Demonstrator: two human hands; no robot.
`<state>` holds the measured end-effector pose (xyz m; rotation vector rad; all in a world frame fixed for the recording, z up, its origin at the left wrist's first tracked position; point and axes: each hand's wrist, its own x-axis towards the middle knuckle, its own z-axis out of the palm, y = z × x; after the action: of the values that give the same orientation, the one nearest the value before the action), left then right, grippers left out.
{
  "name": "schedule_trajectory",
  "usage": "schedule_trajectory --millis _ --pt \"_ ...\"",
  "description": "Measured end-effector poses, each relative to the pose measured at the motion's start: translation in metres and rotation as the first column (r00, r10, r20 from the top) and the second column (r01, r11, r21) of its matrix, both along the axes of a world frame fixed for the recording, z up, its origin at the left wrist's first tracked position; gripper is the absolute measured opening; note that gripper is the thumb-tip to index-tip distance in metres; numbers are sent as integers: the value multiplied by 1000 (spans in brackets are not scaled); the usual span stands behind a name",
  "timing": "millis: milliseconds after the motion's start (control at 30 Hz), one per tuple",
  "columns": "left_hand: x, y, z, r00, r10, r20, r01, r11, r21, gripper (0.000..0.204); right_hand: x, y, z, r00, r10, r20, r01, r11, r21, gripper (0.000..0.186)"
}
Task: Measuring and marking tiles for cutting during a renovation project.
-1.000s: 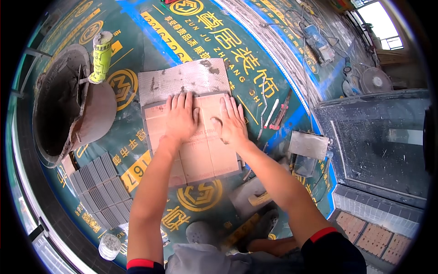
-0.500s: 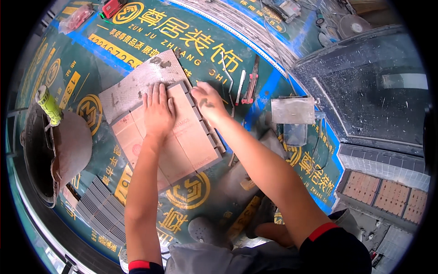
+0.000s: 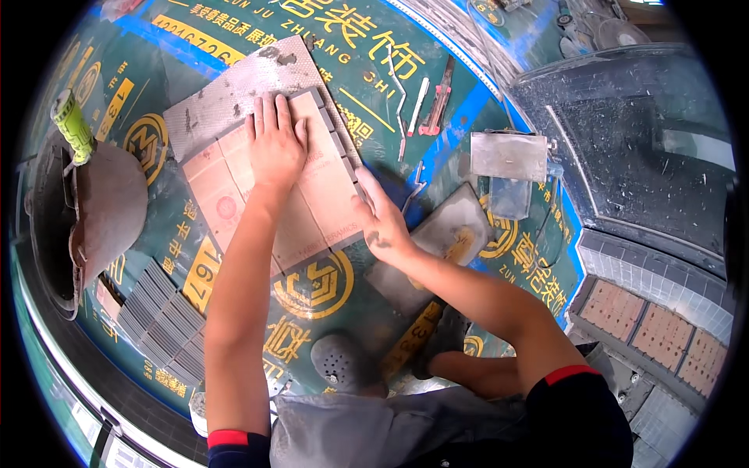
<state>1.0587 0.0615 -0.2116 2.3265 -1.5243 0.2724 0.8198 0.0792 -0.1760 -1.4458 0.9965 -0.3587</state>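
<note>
A tan, paper-faced tile panel (image 3: 326, 199) with dark grey edges lies askew on a larger pale textured board (image 3: 222, 97) stained with grey patches. My left hand (image 3: 277, 148) rests flat on the panel's upper part, its fingers stretched out. Along the panel's right edge is my right hand (image 3: 381, 214), fingers extended and thumb apart, touching the side. Dark strips line that edge. The underside of the panel is hidden.
A bucket (image 3: 117, 191) with a green cylinder (image 3: 72, 129) stands left, near grey ribbed tiles (image 3: 162, 312). On the right are a red-handled utility knife (image 3: 438, 105), a white pen (image 3: 418, 105), a metal plate (image 3: 509, 156), a grey slab (image 3: 452, 226) and a dark glass panel (image 3: 616, 140).
My right hand has slid down along the panel's right edge, toward its near corner. My left hand stays flat on the panel. The whole view has shifted slightly.
</note>
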Motion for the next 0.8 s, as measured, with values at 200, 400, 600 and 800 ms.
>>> schedule_trajectory --millis 200,400,600,800 --pt "-83 65 21 944 -265 -197 294 945 140 82 -28 -20 8 998 -32 -50 22 982 -189 49" --pt "-147 117 37 833 -353 -426 461 868 182 91 -19 -182 2 890 -398 -222 250 833 -493 37" --pt "-119 121 49 729 -430 -532 449 888 -103 90 -25 -225 -13 832 -386 -397 31 748 -663 55" --pt "24 82 31 965 -189 -180 215 966 142 82 -43 -228 -18 676 -512 -530 38 743 -668 47"
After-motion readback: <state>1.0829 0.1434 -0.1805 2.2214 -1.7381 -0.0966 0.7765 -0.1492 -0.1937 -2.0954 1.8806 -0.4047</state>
